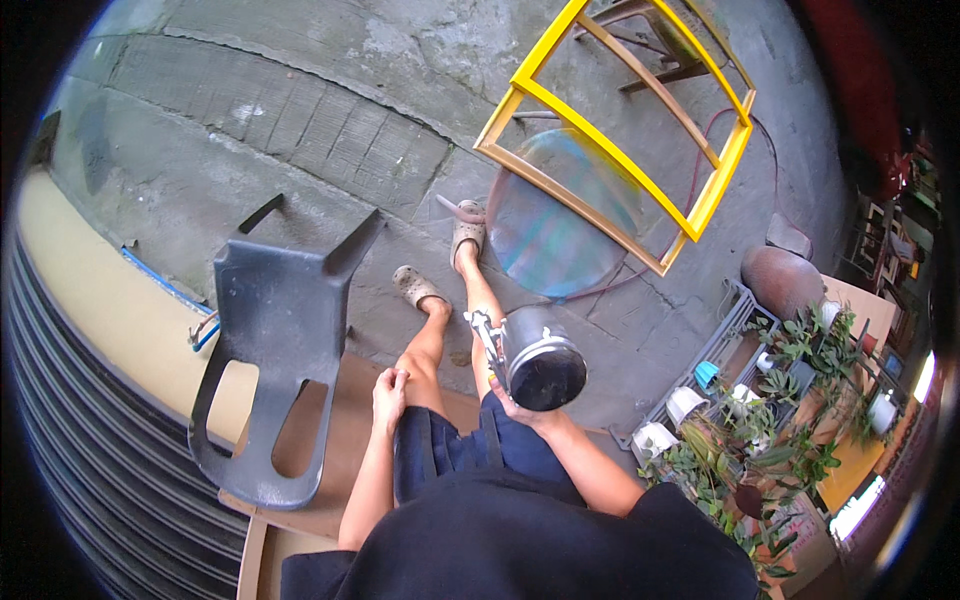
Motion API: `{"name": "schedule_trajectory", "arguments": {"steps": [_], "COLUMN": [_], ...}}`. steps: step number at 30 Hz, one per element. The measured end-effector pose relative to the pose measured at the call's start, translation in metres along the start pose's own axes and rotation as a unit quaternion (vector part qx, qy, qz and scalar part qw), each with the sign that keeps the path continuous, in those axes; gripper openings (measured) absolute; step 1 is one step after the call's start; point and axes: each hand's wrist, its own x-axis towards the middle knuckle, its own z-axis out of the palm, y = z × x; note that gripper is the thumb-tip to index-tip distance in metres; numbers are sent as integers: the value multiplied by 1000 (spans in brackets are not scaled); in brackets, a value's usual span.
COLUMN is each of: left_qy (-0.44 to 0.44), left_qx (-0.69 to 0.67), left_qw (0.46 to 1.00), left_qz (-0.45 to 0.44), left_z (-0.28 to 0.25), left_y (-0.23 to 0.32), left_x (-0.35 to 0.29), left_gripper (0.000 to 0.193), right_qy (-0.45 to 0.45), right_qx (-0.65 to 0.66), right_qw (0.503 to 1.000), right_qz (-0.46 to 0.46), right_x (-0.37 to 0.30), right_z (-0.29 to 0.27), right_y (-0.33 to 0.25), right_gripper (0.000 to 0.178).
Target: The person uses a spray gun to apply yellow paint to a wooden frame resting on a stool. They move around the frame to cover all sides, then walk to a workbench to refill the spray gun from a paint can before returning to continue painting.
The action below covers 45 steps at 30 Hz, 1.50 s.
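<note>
At the far left, the dark ribbed shutter [85, 440] curves along the rim of your view, with a cream band [115, 275] beside it. Next comes a dark grey plastic chair [280, 310], with openings cut through it, near your left leg. Your left hand [390, 400] sits against that leg by the knee, narrow, fingers drawn in; you cannot tell whether it pinches anything. Ahead, your speckled clogs [467, 228] stand on the grey concrete floor [390, 250].

Right of that, over your right thigh, is the spray gun [488, 340], with its large dark cup [540, 340] tilted so that the round black end faces you. Your right hand [525, 408] holds the gun, its fingers closed at the near side, partly hidden by the cup.

Beyond it lies a round translucent disc [545, 245], partly behind an open frame [612, 148] whose bars are bright yellow in some stretches and bare wood colour in others. Farther right, a brown rounded jar [785, 282] stands near a grey rack [740, 308], and leafy plants [720, 455] crowd around white pots [684, 404] and a small blue pot [706, 374].
</note>
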Motion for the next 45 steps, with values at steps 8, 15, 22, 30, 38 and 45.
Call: {"name": "schedule_trajectory", "arguments": {"steps": [8,15,22,30,38,45], "left_qy": [88,57,27,47,21,12], "left_qx": [167,207,206,216,212,214], "left_qw": [979,967,965,962,963,963], "left_qz": [-78,-138,-158,-158,-163,-165], "left_z": [47,64,74,85,80,76], "left_y": [21,64,84,71,83,82], "left_x": [44,57,58,56,61,63], "left_gripper": [88,95,95,89,89,83], "right_qy": [79,95,83,102,158,36], "right_qx": [425,487,509,591,684,480], "right_qw": [847,791,767,651,516,801], "right_qz": [309,357,381,466,490,356], "right_x": [84,119,136,156,171,160], "right_z": [-30,-54,-67,-72,-75,-71], "right_y": [73,93,95,93,87,92], "right_gripper": [58,56,53,51,50,60]}}
